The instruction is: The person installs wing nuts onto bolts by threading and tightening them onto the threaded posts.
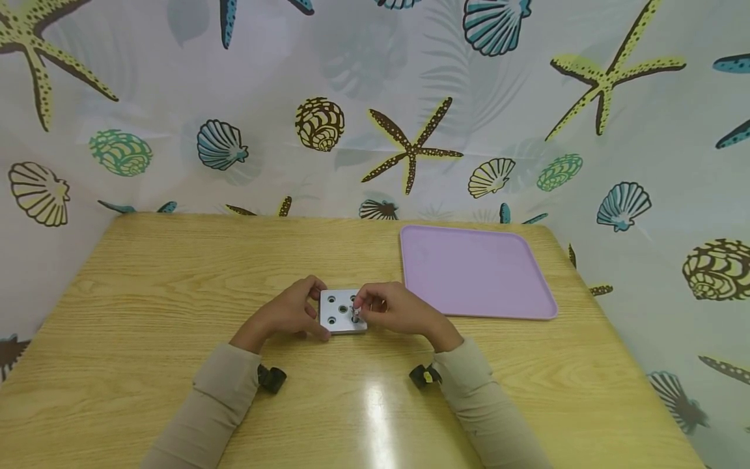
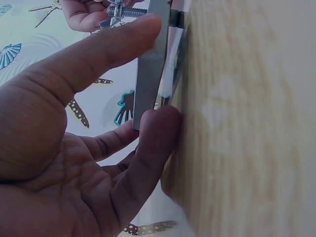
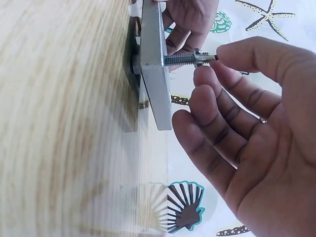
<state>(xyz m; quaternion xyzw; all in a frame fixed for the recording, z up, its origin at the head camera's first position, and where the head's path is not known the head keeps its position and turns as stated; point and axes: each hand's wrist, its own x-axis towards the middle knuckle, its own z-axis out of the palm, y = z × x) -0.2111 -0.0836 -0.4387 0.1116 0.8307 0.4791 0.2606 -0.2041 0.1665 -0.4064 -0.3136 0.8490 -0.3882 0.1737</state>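
Observation:
A silver metal plate with several round holes lies flat, just over the wooden table. My left hand holds it by its left side, thumb at the near edge and fingers toward the far corner. A threaded bolt stands up through the plate's near right hole, its head below the plate. On the bolt's upper end sits a wing nut. Thumb and index finger of my right hand pinch the wing nut, while the other fingers curl loosely beside the plate.
A purple tray lies at the back right of the wooden table, beyond my right hand. Behind and beside the table hangs a white cloth printed with shells and starfish. Both wrists wear small black cameras.

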